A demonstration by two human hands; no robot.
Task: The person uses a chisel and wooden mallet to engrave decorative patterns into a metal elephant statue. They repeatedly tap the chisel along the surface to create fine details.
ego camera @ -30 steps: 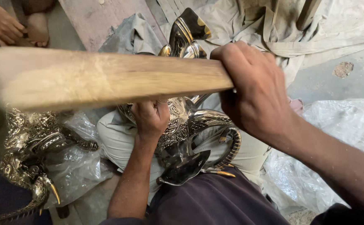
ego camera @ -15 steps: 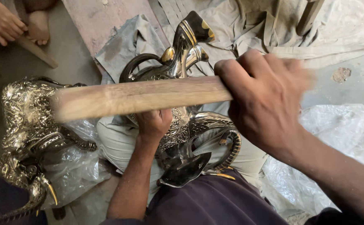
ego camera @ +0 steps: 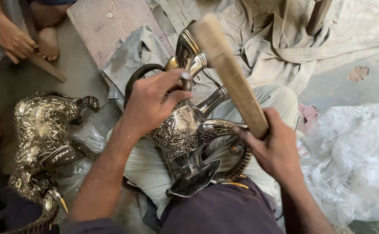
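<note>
**Ornate metal figure: rigid, heavy, slick**

Engraved metal figure (ego camera: 181, 130) lies across the person's lap. Left hand (ego camera: 155, 102) clamps its upper body; right hand (ego camera: 274, 149) is clenched round a wooden stick (ego camera: 230, 71). Polished, probably slippery, dents easily: grip the engraved body, not the thin horns.

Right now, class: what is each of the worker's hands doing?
Left hand: closed around a small tool, pressed on the engraved metal figure.
Right hand: closed, gripping the wooden stick.
</note>
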